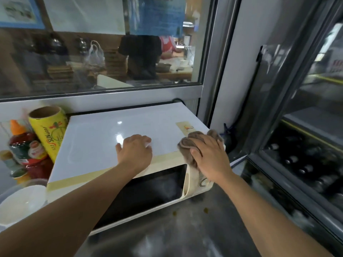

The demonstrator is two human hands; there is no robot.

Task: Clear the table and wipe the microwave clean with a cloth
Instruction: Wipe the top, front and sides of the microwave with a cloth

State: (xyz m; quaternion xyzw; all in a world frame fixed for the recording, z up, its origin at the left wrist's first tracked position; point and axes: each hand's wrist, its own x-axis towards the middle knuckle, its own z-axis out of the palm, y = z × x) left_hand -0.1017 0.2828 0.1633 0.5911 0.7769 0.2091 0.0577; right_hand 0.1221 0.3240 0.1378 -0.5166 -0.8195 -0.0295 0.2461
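A white microwave (104,138) with a dark glass door stands on a steel table (185,229) under a window. My left hand (135,153) rests palm down on the front middle of its top, fingers bent. My right hand (211,156) presses a brownish-grey cloth (189,143) onto the top's right front corner, above the control panel. The cloth bunches out past my fingers to the left and far side.
Left of the microwave stand a yellow cling-wrap roll (49,132), sauce bottles (20,138) and a white bowl (20,204). A glass-door fridge (304,145) holding bottles is close on the right. Small brown crumbs (205,210) lie on the table in front.
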